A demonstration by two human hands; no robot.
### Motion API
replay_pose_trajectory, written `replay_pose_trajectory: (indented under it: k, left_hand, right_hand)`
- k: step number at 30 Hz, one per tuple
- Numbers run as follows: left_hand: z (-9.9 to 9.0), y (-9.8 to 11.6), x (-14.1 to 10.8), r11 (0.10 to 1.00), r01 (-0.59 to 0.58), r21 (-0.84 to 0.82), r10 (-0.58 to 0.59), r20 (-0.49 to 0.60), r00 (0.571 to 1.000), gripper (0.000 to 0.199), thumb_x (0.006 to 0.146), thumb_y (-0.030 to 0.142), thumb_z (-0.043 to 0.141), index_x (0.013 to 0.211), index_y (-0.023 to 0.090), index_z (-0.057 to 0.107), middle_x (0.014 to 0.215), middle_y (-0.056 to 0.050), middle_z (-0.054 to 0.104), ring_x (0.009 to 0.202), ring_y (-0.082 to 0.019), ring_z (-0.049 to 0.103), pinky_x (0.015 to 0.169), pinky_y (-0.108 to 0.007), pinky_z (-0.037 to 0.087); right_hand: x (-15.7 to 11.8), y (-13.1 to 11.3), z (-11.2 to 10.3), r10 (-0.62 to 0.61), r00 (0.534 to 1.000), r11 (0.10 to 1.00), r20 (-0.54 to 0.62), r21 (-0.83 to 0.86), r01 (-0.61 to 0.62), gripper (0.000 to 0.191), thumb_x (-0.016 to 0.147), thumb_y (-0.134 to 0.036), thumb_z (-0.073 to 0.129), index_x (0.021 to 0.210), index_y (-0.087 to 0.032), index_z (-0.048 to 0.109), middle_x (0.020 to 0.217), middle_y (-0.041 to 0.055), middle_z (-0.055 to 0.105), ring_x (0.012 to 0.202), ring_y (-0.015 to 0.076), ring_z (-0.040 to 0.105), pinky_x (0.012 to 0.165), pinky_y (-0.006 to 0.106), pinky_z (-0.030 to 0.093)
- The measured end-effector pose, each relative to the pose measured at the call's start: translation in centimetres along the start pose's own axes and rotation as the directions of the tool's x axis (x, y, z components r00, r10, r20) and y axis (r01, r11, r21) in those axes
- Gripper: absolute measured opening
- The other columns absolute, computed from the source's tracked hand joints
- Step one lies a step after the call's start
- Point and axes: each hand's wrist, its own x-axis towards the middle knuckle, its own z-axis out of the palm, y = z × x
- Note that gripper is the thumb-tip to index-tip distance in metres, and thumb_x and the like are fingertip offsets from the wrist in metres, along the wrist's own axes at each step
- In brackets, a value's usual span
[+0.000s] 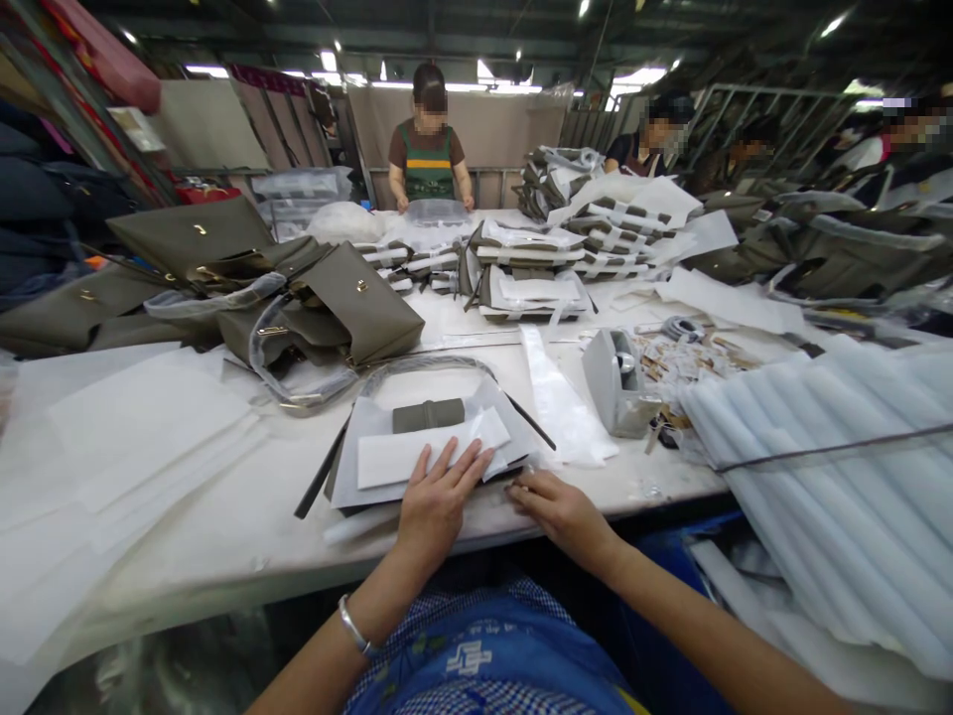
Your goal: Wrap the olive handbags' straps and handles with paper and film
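Note:
An olive handbag (333, 484) lies flat in front of me, largely hidden under a thin white sheet (376, 417). Its handle (428, 365), wrapped in clear plastic, curves out at the far side. On the sheet sit a white foam strip (387, 459) and an olive band-like piece (428, 414). My left hand (436, 501) rests flat on the foam strip, fingers spread. Close to the bag's lower right corner, my right hand (555, 506) has thumb and fingers pinched together; what is between them is too small to make out. Dark straps stick out at both sides of the bag.
Olive handbags (364, 303) are heaped at left behind white sheets (134, 427). A tape dispenser (614, 382) stands right, near small metal parts (670, 362) and rolled white foam (841, 457). Wrapped bags (528, 268) are stacked ahead. A person (430, 149) stands across the table.

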Motion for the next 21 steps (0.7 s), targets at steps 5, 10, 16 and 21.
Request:
replay_pose_trajectory:
  k: [5,10,16,21]
  left_hand:
    - [-0.2,0.1,0.1,1.0,-0.003,0.012,0.003,0.012,1.0,0.06,0.096,0.012,0.043,0.15,0.035,0.031,0.15,0.003,0.043,0.139,-0.025,0.04,0.114,-0.051,0.033]
    - [-0.1,0.1,0.1,1.0,-0.004,0.027,0.003,0.002,1.0,0.061,0.095,0.01,0.042,0.15,0.034,0.031,0.15,0.004,0.042,0.139,-0.024,0.04,0.113,-0.052,0.032]
    - [-0.1,0.1,0.0,0.999,-0.003,0.038,0.004,-0.011,1.0,0.062,0.095,0.01,0.043,0.15,0.034,0.031,0.15,0.002,0.042,0.139,-0.024,0.04,0.114,-0.05,0.032]
    - [-0.1,0.3,0.0,0.999,-0.015,0.038,0.015,-0.007,1.0,0.065,0.093,0.007,0.043,0.15,0.035,0.03,0.15,0.002,0.043,0.14,-0.023,0.04,0.114,-0.05,0.031]
  right_hand:
    - [1.1,1.1,1.8,-0.122,0.988,0.978,0.096,-0.158,0.136,0.02,0.096,-0.013,0.05,0.104,-0.013,0.068,0.094,0.0089,0.067,0.085,0.0205,0.062,0.076,0.031,0.054]
    - [1.9,1.1,1.3,-0.221,0.972,0.935,0.076,-0.269,0.233,0.026,0.099,-0.014,0.044,0.086,-0.014,0.067,0.077,0.006,0.062,0.07,0.017,0.056,0.063,0.027,0.046]
    - [0.1,-0.8,0.6,-0.242,0.97,0.937,0.029,-0.253,0.241,0.027,0.101,-0.016,0.04,0.094,-0.015,0.066,0.078,0.0058,0.064,0.07,0.0167,0.057,0.062,0.028,0.041]
    - [-0.8,-1.6,-0.1,-0.249,0.968,0.953,-0.003,-0.179,0.245,0.021,0.099,-0.014,0.045,0.101,-0.016,0.065,0.079,0.0048,0.066,0.071,0.0163,0.06,0.067,0.03,0.045]
